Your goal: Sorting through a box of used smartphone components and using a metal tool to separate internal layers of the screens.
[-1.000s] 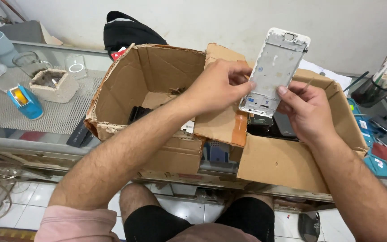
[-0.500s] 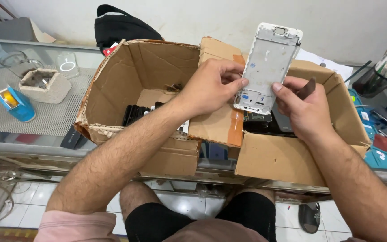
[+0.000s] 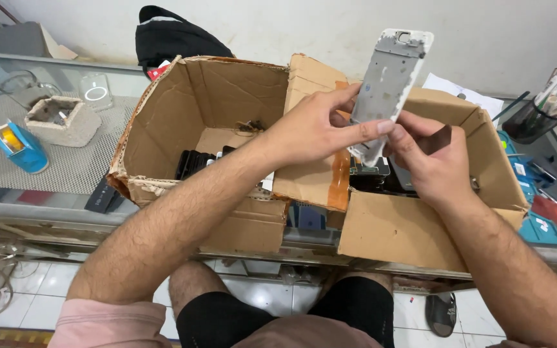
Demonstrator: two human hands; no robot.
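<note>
Hands together over two cardboard boxes [image 3: 227, 103] on the tabletop [image 3: 33, 161]. Left hand [image 3: 314, 129] pinches a white phone frame [image 3: 391, 80], held tilted upright above the right box [image 3: 407, 225]. Right hand [image 3: 430, 158] grips its lower end, possibly holding something dark too. Blue tape dispenser [image 3: 17, 147] far left.

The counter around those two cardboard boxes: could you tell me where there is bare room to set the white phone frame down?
Bare mesh mat lies between the blue tape dispenser and the left box. The left box floor shows free cardboard behind the dark parts. The right box and the counter beside the pen cup are crowded.
</note>
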